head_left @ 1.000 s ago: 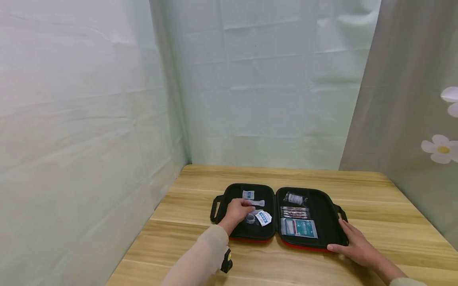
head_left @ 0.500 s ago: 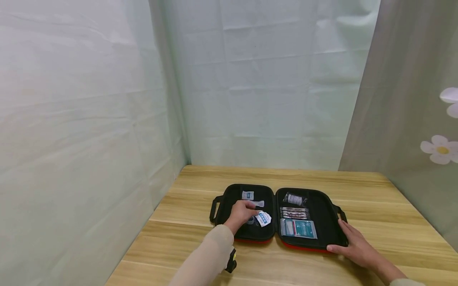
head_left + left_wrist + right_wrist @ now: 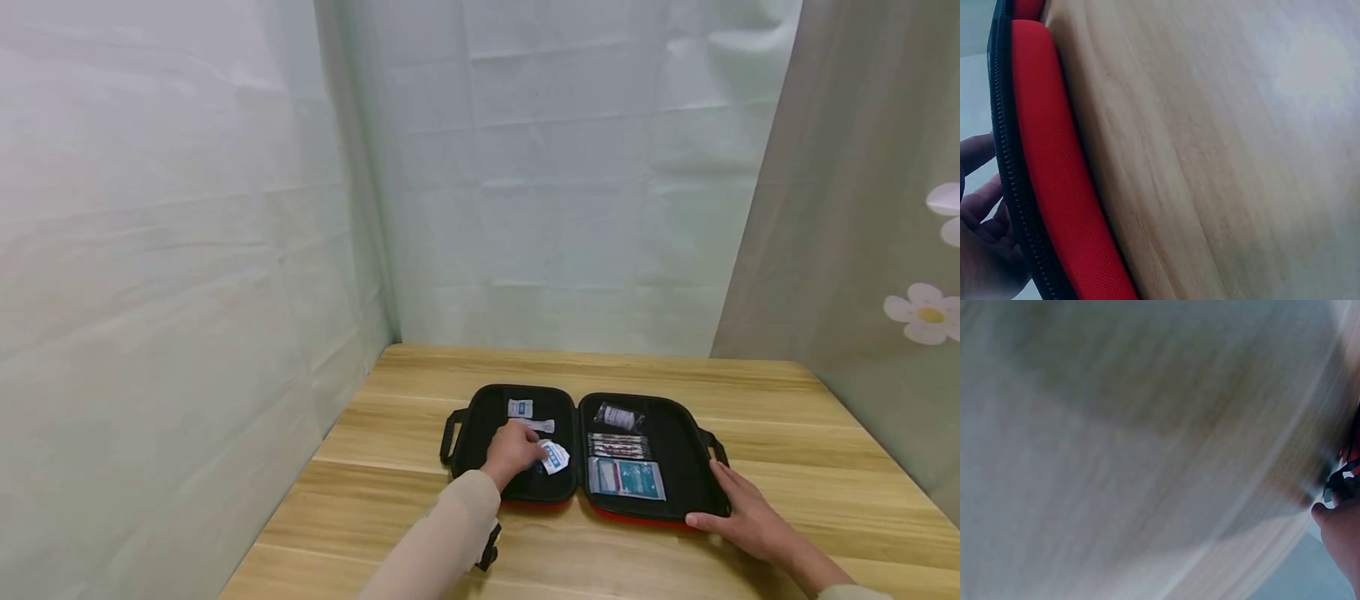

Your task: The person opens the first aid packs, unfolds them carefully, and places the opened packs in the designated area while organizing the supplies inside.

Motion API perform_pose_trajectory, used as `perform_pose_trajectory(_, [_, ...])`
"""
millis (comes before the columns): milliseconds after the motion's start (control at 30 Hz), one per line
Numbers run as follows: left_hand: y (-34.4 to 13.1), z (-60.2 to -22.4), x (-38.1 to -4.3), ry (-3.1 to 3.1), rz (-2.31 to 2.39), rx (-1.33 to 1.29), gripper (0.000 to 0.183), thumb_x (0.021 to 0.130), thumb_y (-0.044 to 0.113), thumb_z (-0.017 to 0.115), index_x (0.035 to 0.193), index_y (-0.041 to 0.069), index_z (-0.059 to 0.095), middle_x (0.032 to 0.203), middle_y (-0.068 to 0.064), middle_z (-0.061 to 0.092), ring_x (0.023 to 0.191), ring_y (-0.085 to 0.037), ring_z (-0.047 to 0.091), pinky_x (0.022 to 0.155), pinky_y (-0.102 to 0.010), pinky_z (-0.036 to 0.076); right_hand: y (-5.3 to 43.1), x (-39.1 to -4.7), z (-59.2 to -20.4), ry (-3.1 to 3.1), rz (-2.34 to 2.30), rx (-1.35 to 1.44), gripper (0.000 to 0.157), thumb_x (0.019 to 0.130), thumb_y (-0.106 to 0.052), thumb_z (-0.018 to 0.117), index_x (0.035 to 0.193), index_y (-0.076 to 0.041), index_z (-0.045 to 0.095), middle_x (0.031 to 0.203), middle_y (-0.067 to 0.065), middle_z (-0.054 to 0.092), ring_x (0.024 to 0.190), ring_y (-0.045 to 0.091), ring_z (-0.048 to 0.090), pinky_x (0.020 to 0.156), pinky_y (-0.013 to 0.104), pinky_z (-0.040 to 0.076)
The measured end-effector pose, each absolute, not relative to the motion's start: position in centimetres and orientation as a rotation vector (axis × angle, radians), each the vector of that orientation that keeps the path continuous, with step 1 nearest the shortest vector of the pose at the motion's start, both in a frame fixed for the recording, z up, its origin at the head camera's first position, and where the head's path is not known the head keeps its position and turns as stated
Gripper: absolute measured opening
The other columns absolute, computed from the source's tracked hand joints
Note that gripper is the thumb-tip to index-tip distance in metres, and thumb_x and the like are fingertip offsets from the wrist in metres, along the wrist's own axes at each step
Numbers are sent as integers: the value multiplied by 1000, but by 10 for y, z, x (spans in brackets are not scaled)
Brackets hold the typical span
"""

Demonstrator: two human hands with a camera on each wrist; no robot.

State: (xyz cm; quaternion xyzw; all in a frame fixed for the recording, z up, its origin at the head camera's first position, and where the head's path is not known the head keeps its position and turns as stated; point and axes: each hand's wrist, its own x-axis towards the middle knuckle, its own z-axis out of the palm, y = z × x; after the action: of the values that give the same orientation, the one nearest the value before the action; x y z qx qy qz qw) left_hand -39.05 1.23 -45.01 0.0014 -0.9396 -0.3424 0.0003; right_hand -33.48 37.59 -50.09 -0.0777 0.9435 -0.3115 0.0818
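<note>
A black zip case (image 3: 487, 477) with a red outside lies unfolded on the table, its two halves side by side. My left hand (image 3: 510, 454) is over the left half, fingertips at the left edge of white-and-blue packets (image 3: 557, 457); I cannot tell whether it pinches them. In the left wrist view, some fingers (image 3: 982, 197) show curled behind the case's zipped edge (image 3: 1013, 169). My right hand (image 3: 746, 512) rests at the right half's near corner, thumb along the front rim and fingers beside the handle (image 3: 716, 447). The right wrist view shows part of that hand (image 3: 1341, 534).
Behind the left hand lie a small packet (image 3: 521, 408) and a clear-wrapped white item (image 3: 542, 426). The right half holds a wrapped roll (image 3: 621, 417), a pack of thin sticks (image 3: 618, 446) and a teal packet (image 3: 627, 478). Cloth walls (image 3: 555, 208) border the wooden table (image 3: 570, 550).
My left hand has moved right and slightly nearer, to the white-and-blue packets. A round clear item seen beside them earlier is now hidden by it. My right hand has stayed put.
</note>
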Motion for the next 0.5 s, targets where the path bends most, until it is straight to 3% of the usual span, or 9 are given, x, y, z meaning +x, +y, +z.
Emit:
perform_pose_trajectory(267, [15, -452, -388, -2972, -990, -35, 11, 79, 17, 83, 82, 9, 77, 81, -1, 68, 74, -17, 59, 72, -35, 51, 375, -333, -501, 2815, -934, -230, 113, 84, -56, 71, 152, 12, 12, 150, 43, 11, 131, 63, 15, 101, 77, 21])
perform_pose_trajectory(500, [11, -450, -387, -2920, -1216, -71, 8, 83, 12, 80, 81, 7, 74, 81, -1, 66, 74, -16, 57, 71, -33, 51, 376, -334, -500, 2803, -940, -219, 113, 85, -56, 70, 153, 11, 11, 150, 43, 9, 132, 64, 13, 101, 77, 20])
